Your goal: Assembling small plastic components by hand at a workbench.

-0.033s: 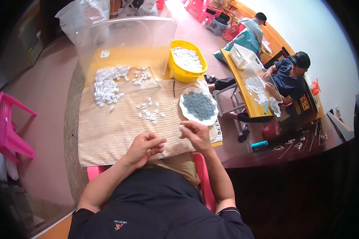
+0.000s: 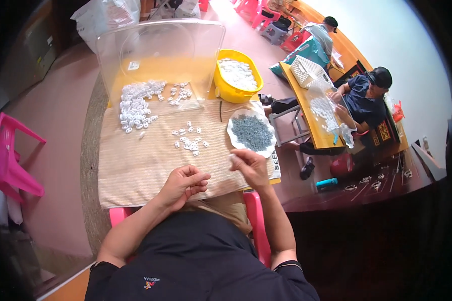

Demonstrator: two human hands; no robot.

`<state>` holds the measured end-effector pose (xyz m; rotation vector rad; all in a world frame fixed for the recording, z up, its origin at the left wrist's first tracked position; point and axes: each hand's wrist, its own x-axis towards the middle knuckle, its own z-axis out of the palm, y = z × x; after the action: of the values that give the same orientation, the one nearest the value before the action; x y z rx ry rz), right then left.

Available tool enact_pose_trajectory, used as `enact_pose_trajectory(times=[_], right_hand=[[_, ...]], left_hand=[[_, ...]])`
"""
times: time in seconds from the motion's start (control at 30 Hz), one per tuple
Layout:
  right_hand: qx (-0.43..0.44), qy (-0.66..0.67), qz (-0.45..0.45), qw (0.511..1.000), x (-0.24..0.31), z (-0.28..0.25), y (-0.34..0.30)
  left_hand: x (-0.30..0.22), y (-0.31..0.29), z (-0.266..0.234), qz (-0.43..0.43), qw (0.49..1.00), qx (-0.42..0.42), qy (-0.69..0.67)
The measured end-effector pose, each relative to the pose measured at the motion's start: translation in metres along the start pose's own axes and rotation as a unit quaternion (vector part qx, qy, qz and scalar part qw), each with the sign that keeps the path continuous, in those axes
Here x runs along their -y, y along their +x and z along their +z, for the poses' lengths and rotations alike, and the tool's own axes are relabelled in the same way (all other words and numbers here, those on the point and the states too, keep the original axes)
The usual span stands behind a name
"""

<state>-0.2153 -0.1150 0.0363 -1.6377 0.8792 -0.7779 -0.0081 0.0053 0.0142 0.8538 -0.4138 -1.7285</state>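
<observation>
My left hand (image 2: 187, 186) is over the front part of the towel-covered table (image 2: 130, 175), its fingers curled and thumb and forefinger pressed together. Whatever lies in that pinch, if anything, is too small to tell. Just before the scalloped white dish (image 2: 230, 142), my right hand (image 2: 252, 168) is closed too, with a pale spot at its fingertips that I cannot name. Many small slim grey pieces (image 2: 252, 133) fill the dish. Beyond my left hand lie several loose white plastic parts with two holes (image 2: 191, 144), and a bigger pile of them (image 2: 133, 108) sits farther left.
A clear plastic lid or tray (image 2: 158, 55) stands upright at the table's back. Beside it is a yellow tub (image 2: 238, 95) of white parts. A thin dark stick (image 2: 220, 111) lies near the dish. To the right, a person (image 2: 364, 100) works at another table; a pink stool (image 2: 15, 155) stands left.
My right hand has shifted slightly to the right and toward me, fingers still closed. My left hand stays almost where it was.
</observation>
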Motion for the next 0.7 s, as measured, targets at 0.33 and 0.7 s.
enact_pose_trajectory(times=[0.33, 0.7], right_hand=[[-0.146, -0.215, -0.143, 0.955, 0.044, -0.067, 0.161], [0.015, -0.247, -0.155, 0.956, 0.0, 0.001, 0.111]], left_hand=[[0.003, 0.003, -0.002, -0.007, 1.0, -0.008, -0.011], [0.002, 0.005, -0.007, 0.008, 0.999, -0.023, -0.021]])
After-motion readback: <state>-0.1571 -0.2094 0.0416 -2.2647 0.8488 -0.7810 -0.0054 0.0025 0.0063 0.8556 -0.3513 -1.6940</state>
